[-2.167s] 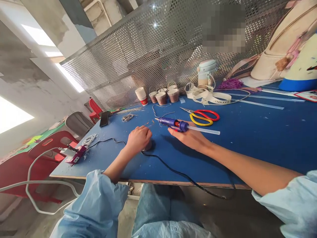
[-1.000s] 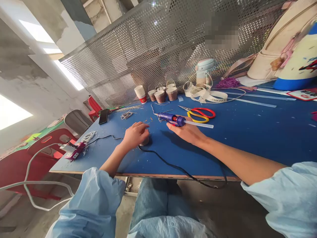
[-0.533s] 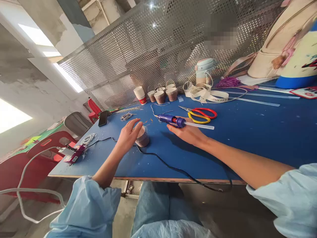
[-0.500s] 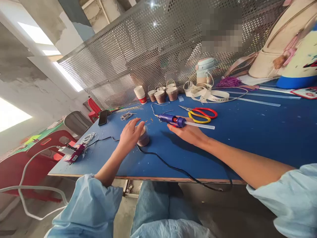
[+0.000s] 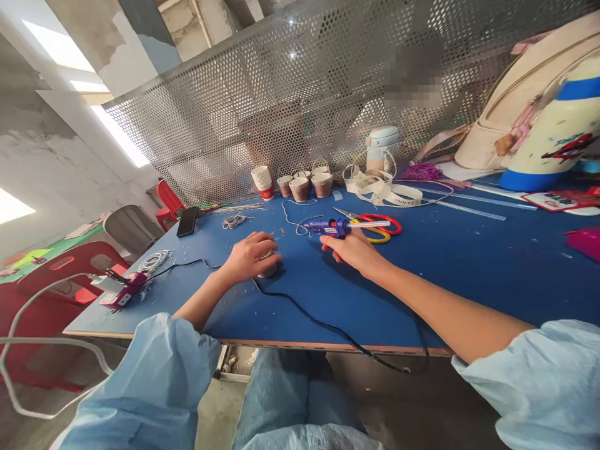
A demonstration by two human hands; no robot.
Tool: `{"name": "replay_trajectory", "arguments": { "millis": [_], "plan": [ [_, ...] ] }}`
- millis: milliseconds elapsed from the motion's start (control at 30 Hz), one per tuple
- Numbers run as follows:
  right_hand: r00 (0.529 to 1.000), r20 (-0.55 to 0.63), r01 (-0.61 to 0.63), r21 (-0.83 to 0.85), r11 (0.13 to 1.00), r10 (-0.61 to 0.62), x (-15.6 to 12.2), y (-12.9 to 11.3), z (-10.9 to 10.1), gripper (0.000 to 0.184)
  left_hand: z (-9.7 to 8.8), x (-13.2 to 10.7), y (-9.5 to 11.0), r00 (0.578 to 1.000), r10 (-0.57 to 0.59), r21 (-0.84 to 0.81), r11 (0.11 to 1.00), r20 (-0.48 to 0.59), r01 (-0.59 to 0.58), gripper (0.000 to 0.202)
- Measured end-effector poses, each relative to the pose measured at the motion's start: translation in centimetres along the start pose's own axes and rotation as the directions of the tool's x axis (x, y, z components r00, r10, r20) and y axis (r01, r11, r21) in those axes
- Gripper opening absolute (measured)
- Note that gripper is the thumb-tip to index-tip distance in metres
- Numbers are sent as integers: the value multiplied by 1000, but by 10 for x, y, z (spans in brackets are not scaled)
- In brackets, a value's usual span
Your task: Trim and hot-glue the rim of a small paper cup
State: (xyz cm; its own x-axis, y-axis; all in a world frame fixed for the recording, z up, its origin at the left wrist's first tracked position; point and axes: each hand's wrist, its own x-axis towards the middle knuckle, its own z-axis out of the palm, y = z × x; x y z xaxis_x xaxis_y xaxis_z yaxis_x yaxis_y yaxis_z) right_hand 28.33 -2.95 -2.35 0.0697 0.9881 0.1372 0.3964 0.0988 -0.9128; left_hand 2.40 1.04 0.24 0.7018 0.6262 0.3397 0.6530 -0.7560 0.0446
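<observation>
My left hand (image 5: 250, 257) curls over a small brown-wrapped paper cup (image 5: 269, 270) on the blue table, its fingers closed around the upper part and hiding most of it. My right hand (image 5: 351, 250) grips a purple glue gun (image 5: 330, 227) above the table. A clear glue stick (image 5: 370, 224) sticks out of the gun's back end, and its nozzle points left. Loose pale cord (image 5: 295, 220) lies beyond the nozzle. Just behind my right hand lie scissors (image 5: 382, 225) with one red and one yellow handle.
At the back stand stacked paper cups (image 5: 261, 181), several wrapped cups (image 5: 300, 189), a ribbon (image 5: 398, 194) and a bottle (image 5: 382, 150). A phone (image 5: 187, 222) and a power strip (image 5: 124, 290) lie left. A black cable (image 5: 309, 317) crosses the front edge.
My left hand has closed down over the cup, its fingers now lower and more curled. The glue gun in my right hand has turned slightly, and the view has shifted a little.
</observation>
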Motion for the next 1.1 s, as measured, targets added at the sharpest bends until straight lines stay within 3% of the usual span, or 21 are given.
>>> {"name": "replay_trajectory", "arguments": {
  "millis": [100,233,400,533,667,900,1000,1100],
  "plan": [
    [1000,5,-19,-50,999,19,3,5,-1,20,-5,4,-13,989,143,-143,980,33,-137,43],
    [1000,-5,27,-117,993,-28,4,7,-1,21,-4,7,-16,986,164,-209,965,1,-160,44],
    [995,-24,92,-209,974,-100,2,5,0,25,3,14,-18,979,173,-219,956,-112,-194,34],
    [993,-39,97,-288,953,-113,1,1,-4,35,5,19,-26,972,144,-188,966,-187,-179,32],
    [990,-95,64,-370,927,-106,12,-1,-7,39,10,21,-31,975,133,-133,979,-176,-157,32],
    [987,-155,-46,-488,872,-34,34,12,-7,41,24,15,-30,966,109,-118,983,-237,-139,29],
    [989,-149,-69,-515,854,-10,28,13,-16,43,26,12,-27,958,58,-118,989,-279,-94,28],
    [986,-168,-110,-541,834,21,2,6,-32,43,27,10,-25,955,6,-108,993,-297,-40,27]
  ]
}}
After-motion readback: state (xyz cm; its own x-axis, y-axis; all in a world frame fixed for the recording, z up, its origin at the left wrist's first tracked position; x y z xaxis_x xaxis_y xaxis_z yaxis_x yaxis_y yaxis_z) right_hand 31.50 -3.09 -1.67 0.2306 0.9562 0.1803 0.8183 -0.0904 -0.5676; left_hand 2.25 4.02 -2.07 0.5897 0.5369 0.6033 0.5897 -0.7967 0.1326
